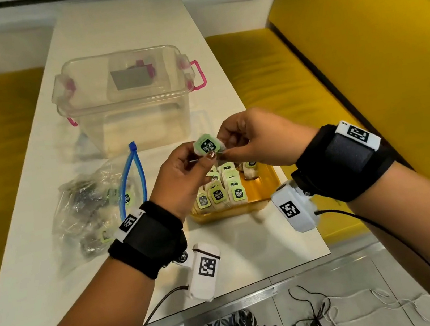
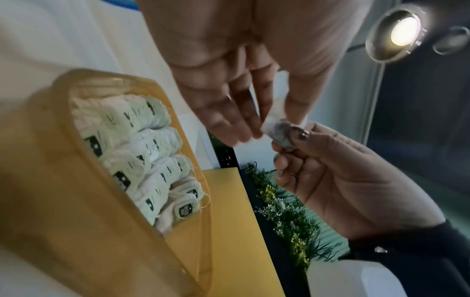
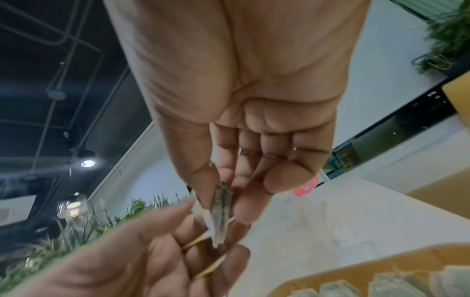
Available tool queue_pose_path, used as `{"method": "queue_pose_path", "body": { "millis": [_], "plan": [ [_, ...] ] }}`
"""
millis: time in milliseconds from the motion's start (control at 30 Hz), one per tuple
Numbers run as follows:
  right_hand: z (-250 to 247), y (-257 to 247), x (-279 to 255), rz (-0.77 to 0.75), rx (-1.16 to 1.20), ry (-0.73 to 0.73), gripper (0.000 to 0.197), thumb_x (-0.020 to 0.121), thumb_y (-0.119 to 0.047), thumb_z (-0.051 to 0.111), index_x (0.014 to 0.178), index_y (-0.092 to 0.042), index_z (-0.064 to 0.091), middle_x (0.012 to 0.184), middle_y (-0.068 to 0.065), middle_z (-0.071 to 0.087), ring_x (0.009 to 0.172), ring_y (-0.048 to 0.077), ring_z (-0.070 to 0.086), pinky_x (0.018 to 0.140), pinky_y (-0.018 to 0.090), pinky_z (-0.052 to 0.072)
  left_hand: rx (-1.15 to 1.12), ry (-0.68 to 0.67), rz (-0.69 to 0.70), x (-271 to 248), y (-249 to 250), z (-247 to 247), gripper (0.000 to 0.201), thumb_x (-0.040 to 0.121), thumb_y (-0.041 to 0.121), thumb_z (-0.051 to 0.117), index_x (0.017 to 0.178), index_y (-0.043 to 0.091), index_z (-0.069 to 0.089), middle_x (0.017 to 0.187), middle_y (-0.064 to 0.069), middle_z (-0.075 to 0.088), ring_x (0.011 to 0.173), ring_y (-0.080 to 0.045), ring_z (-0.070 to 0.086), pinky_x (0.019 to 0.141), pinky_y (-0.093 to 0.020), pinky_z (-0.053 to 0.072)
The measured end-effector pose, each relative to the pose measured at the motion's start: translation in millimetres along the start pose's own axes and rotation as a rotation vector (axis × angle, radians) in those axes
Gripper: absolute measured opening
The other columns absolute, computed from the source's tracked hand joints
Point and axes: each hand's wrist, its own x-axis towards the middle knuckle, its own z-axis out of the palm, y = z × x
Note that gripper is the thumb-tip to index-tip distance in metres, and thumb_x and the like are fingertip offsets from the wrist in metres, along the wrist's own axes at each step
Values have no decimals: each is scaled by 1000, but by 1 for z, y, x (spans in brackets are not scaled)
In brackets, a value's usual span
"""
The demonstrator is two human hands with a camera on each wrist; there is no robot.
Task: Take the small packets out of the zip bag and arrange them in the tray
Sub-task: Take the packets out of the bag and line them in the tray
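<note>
Both hands, left hand [image 1: 182, 173] and right hand [image 1: 252, 140], pinch one packet [image 1: 207, 147] above tray [image 1: 267, 183] near counter's right edge; zip bag [image 1: 89, 206] left. Risk: string tangles, packet drops outside rows.

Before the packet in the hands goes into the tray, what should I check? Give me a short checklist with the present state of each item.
1. Packet held firmly: ok, left hand and right hand both pinch it.
2. Packet above the tray: ok, it is held over the tray's far end.
3. Free space in the tray: ok, bare bottom shows at its right side.
4. Packets in tray in tidy rows: ok.
5. String of the held packet free of tangles: cannot tell.
6. Zip bag open for the next packet: ok, its blue zip edges stand apart.
</note>
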Motion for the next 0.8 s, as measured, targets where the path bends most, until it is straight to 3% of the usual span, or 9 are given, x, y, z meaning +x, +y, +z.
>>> {"method": "queue_pose_path", "body": {
  "millis": [133, 167, 267, 367, 467, 600, 667, 733, 800],
  "plan": [
    [2, 1, 0, -2, -51, 4, 22, 80, -33, 74, 95, -18, 68, 81, -7, 68, 65, 10, 60, 50, 11, 42, -29, 85, 53, 3, 3, -3, 12, 91, 12, 58, 86, 22, 59, 85, 5, 66, 79, -10, 61, 62, -21, 49],
    [2, 1, 0, 2, -52, 15, 23, 79, -34, 75, 94, -19, 68, 81, -9, 67, 66, 8, 60, 50, 9, 41, -78, 91, 43, 3, 4, -4, 11, 91, 12, 58, 86, 21, 59, 85, 5, 67, 80, -11, 61, 62, -22, 50],
    [3, 3, -1, 1, -25, 48, 21, 81, -33, 73, 95, -18, 68, 89, -7, 66, 74, 12, 64, 54, 10, 44, -166, 91, 13, 1, 6, -5, 9, 91, 13, 57, 87, 21, 59, 90, 3, 68, 87, -13, 62, 66, -24, 50],
    [6, 3, -1, 3, -4, 84, 22, 79, -35, 74, 95, -23, 66, 101, -6, 61, 77, 15, 65, 62, 25, 52, -200, 95, -15, 0, 5, -7, 7, 91, 15, 58, 89, 22, 59, 100, -3, 65, 97, -17, 60, 69, -26, 47],
    [7, 4, -1, 18, -23, 109, 18, 82, -36, 71, 94, -24, 65, 98, -8, 57, 80, 14, 64, 65, 27, 52, -186, 104, -24, 1, 6, -8, 10, 90, 16, 58, 86, 24, 60, 89, 8, 68, 95, -14, 61, 71, -27, 45],
    [8, 3, 0, 17, -46, 118, 30, 81, -41, 70, 107, -25, 64, 103, -6, 53, 80, 12, 62, 67, 20, 48, 16, 93, 27, 5, 2, -10, 13, 92, 12, 59, 85, 23, 60, 90, -1, 65, 88, -19, 58, 71, -29, 46],
    [7, 3, 2, 1, -25, 148, 37, 80, -43, 71, 112, -26, 63, 102, -6, 55, 75, 10, 59, 65, 16, 46, 169, 52, 92, 7, -1, -12, 16, 92, 10, 59, 84, 24, 62, 89, -5, 67, 85, -19, 61, 77, -33, 48],
    [7, 2, 4, -24, -26, 143, 27, 82, -36, 71, 106, -24, 68, 93, -5, 62, 70, 9, 57, 60, 13, 44, 298, 8, 138, 6, -1, -11, 14, 90, 12, 62, 83, 25, 64, 84, 1, 70, 84, -10, 64, 83, -29, 49],
    [9, 2, 6, -40, -33, 124, 13, 84, -26, 71, 95, -19, 72, 84, -4, 69, 70, 10, 61, 63, 21, 50, 387, -12, 156, 6, 0, -8, 16, 89, 14, 65, 81, 28, 65, 82, 7, 70, 83, -3, 63, 82, -24, 48]
  ]
}}
